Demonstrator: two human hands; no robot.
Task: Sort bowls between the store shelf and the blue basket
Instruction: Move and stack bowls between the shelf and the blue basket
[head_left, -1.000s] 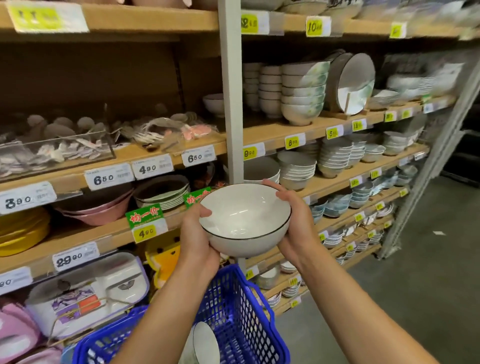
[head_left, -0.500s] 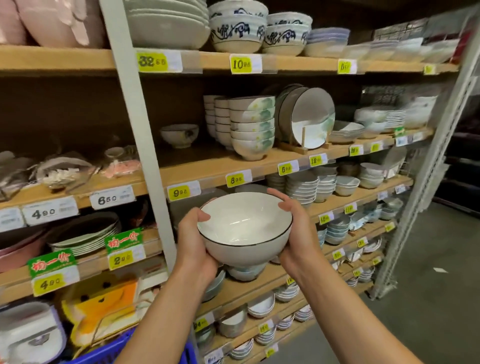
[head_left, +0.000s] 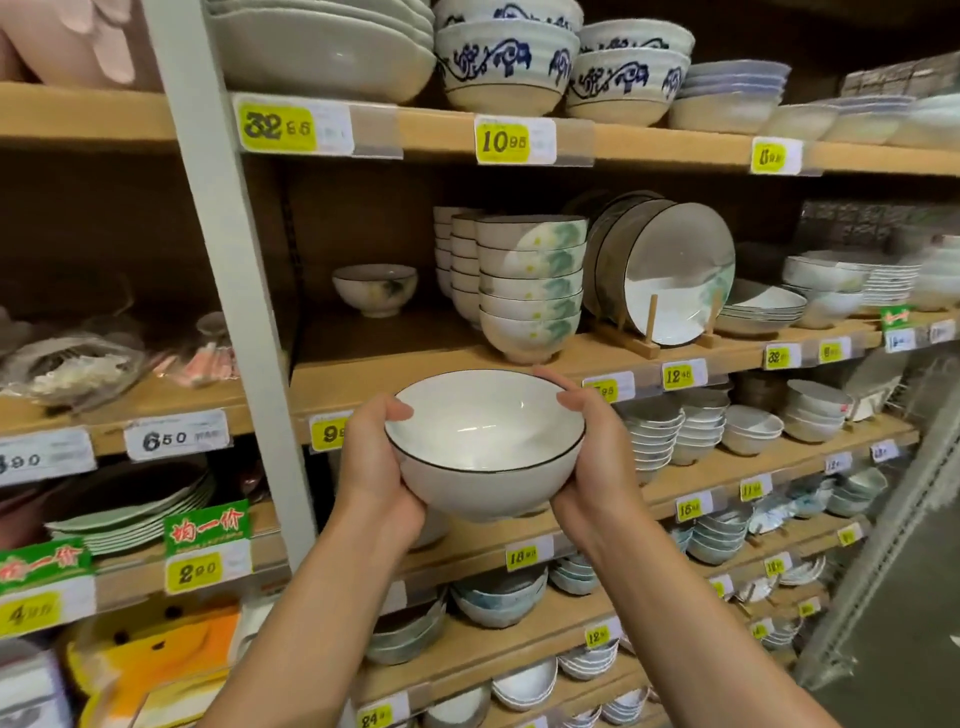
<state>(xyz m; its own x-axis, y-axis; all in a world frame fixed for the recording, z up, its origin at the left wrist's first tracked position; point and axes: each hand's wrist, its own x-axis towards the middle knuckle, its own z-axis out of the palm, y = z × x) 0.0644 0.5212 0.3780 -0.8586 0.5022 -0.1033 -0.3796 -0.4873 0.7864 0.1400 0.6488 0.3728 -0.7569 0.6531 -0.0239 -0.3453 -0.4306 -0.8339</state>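
A white bowl with a thin black rim (head_left: 485, 441) is held upright in front of the wooden store shelf (head_left: 415, 364). My left hand (head_left: 374, 457) grips its left side, thumb over the rim. My right hand (head_left: 589, 457) grips the right side, thumb on the rim too. Just behind the bowl stands a stack of white bowls with green leaf prints (head_left: 530, 291) on the shelf. The blue basket is out of view.
A small lone bowl (head_left: 375, 288) sits at the back of the shelf, with bare board in front of it. Plates lean in a wooden rack (head_left: 670, 280). A grey upright post (head_left: 228, 291) stands left of the bowl. Lower shelves hold several bowl stacks.
The bowl has risen in both hands from above the blue basket up to the shelf level. The view has lifted and the basket has dropped out of sight.
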